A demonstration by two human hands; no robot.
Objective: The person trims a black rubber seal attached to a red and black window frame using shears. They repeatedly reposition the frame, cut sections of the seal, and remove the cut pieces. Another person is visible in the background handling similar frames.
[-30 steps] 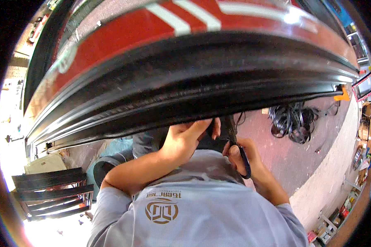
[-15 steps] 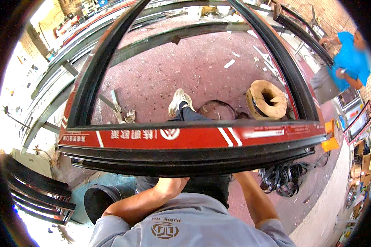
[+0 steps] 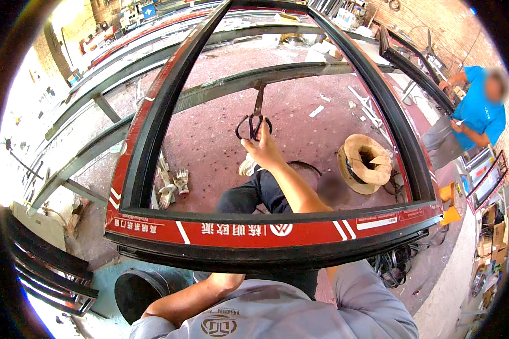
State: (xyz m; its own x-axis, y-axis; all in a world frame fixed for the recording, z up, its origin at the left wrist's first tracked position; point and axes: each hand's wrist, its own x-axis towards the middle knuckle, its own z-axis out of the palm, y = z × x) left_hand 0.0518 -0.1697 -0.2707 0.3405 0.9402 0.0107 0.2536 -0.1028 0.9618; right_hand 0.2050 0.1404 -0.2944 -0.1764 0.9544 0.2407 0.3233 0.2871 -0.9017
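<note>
A large black rectangular window frame (image 3: 266, 257) with red protective film spans the view above my lap. Through its opening reaches my right hand (image 3: 264, 148), its fingers closed on the handles of a pair of scissors (image 3: 258, 104). The blades point away from me, their tips close to a grey metal beam (image 3: 240, 85); whether they touch it I cannot tell. My left forearm (image 3: 195, 294) runs under the near side of the frame, which hides the fingers of that hand.
A wooden spool (image 3: 366, 164) stands at the right, near black strapping (image 3: 395, 263). Gloves (image 3: 172, 185) lie on the floor at the left, and a black bucket (image 3: 141, 291) stands near my left elbow. A co-worker in blue (image 3: 483, 110) handles another frame far right.
My right hand has come from under the near side into the frame's opening, now with scissors. The window frame sits lower in the view, showing its far end.
</note>
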